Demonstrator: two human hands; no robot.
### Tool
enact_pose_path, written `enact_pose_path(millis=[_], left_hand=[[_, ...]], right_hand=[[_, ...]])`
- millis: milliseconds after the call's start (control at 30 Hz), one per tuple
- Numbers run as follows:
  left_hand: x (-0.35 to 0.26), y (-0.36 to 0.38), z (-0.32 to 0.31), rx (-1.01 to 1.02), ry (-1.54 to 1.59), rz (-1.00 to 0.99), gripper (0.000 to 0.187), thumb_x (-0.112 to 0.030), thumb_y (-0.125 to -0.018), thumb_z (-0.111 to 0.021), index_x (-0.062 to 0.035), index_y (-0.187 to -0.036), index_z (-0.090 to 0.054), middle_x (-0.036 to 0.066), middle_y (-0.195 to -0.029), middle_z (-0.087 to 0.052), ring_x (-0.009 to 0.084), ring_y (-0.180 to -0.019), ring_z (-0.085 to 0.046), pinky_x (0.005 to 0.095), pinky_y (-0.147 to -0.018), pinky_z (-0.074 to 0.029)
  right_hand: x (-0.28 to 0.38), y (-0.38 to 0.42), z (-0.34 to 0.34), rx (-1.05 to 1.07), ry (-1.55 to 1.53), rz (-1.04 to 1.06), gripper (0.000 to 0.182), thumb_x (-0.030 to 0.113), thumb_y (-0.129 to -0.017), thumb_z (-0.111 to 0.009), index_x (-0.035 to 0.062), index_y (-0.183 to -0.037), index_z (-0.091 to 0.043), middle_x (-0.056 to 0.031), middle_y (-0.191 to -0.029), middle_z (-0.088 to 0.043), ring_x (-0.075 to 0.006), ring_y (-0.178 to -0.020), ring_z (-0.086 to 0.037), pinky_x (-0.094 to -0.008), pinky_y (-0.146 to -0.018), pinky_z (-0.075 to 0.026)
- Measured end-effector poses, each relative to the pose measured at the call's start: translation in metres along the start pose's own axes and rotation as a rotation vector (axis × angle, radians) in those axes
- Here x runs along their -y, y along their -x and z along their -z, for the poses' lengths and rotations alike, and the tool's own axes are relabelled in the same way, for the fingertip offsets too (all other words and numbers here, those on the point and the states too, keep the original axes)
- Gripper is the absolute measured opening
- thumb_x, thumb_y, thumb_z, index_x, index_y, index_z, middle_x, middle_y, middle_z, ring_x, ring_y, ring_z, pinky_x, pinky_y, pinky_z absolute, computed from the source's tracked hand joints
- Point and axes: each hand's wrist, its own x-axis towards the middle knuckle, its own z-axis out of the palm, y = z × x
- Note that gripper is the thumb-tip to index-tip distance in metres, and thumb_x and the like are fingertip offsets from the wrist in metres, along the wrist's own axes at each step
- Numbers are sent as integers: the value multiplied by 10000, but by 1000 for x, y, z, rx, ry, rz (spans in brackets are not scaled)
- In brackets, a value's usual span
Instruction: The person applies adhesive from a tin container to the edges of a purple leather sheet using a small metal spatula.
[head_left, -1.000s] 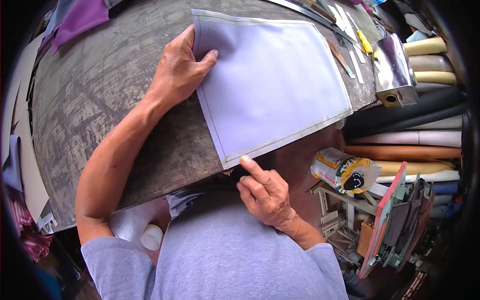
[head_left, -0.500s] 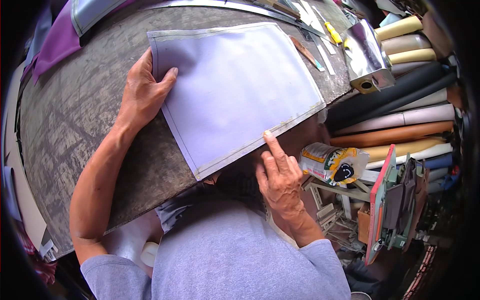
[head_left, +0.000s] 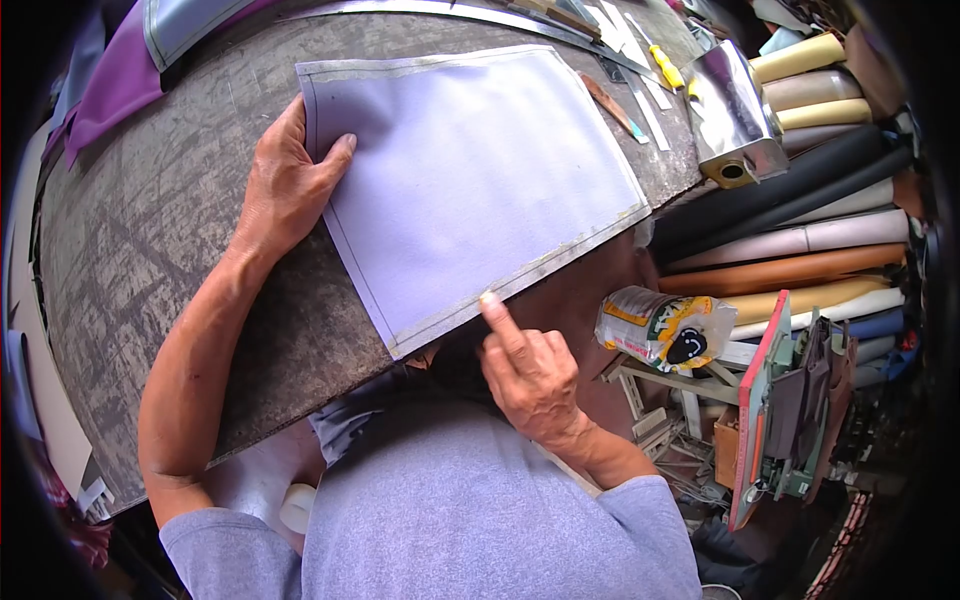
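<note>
A pale lilac sheet of fabric or leatherette (head_left: 470,180), with lines running along its borders and a greyish strip on its lower edge, lies partly over the table's near edge. My left hand (head_left: 295,180) grips its left side, thumb on top and the other fingers out of sight behind the edge. On the lower border rests the outstretched index finger of my right hand (head_left: 535,375); its remaining fingers are loosely curled below, and nothing shows in them.
The worn dark table (head_left: 150,230) carries a brown-handled blade (head_left: 608,103), a yellow-handled tool (head_left: 666,66), metal rulers and a metal can (head_left: 735,115) at the right. Purple material (head_left: 120,105) lies far left. Rolled materials (head_left: 800,240) and a printed plastic bag (head_left: 665,325) are at right.
My right hand has slid left along the sheet's lower border, toward its near corner. My left hand and the sheet have stayed nearly still.
</note>
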Motion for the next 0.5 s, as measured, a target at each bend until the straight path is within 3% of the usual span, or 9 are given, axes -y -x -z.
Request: enact_pose_path(millis=[67, 100, 200, 267, 333, 433, 500], left_hand=[[2, 0, -1, -14, -16, -30, 294, -64, -947, -618, 0, -1231, -576, 127, -1045, -692, 187, -937, -704, 332, -833, -603], [3, 0, -1, -22, -21, -46, 294, -63, -947, -618, 0, -1231, -577, 128, -1044, -692, 187, -940, -703, 331, -834, -603], [-3, 0, 0, -11, -10, -16, 299, -59, -947, -615, -1, -1239, -578, 131, -1051, -691, 193, -959, -700, 332, -853, -598], [-3, 0, 1, 1, -4, 2, 309, -51, -945, -614, 5, -1247, -574, 130, -1058, -691, 188, -967, -695, 327, -861, -591], [-3, 0, 0, 4, 17, 7, 315, -44, -944, -614, 12, -1251, -570, 129, -1065, -691, 181, -969, -691, 323, -863, -586], [-4, 1, -2, -12, 56, 2, 318, -37, -941, -617, 23, -1249, -566, 126, -1076, -691, 172, -964, -686, 316, -858, -578], [-4, 1, -2, -21, 65, 4, 321, -35, -938, -621, 27, -1248, -565, 124, -1080, -692, 167, -963, -683, 313, -856, -571]], right_hand=[[-2, -5, 8, 24, -288, 116, 163, 18, -747, -767, 12, -797, -613, -133, -1354, -590, -134, -688, -600, -298, -588, -431], [-5, -11, 16, 64, -484, 66, 194, 14, -752, -789, 18, -839, -616, -140, -1326, -598, -147, -729, -632, -314, -627, -490], [-20, -10, 16, -132, -446, -209, 168, 71, -803, -767, 24, -886, -629, -141, -1292, -614, -188, -734, -633, -331, -615, -502], [-35, -10, 18, -47, -201, -334, 200, 70, -798, -755, 14, -921, -607, -169, -1298, -607, -248, -753, -644, -356, -638, -513], [-34, -14, 21, 99, -99, -271, 155, 62, -793, -732, 10, -870, -608, -159, -1312, -600, -218, -704, -597, -339, -628, -482], [-11, -14, 19, 95, -15, -37, 83, 27, -816, -675, -3, -778, -608, -128, -1318, -601, -161, -632, -495, -303, -591, -420], [-5, -19, 17, 61, -230, 79, 68, 30, -819, -690, 6, -808, -626, -123, -1300, -608, -140, -677, -547, -294, -601, -431]])
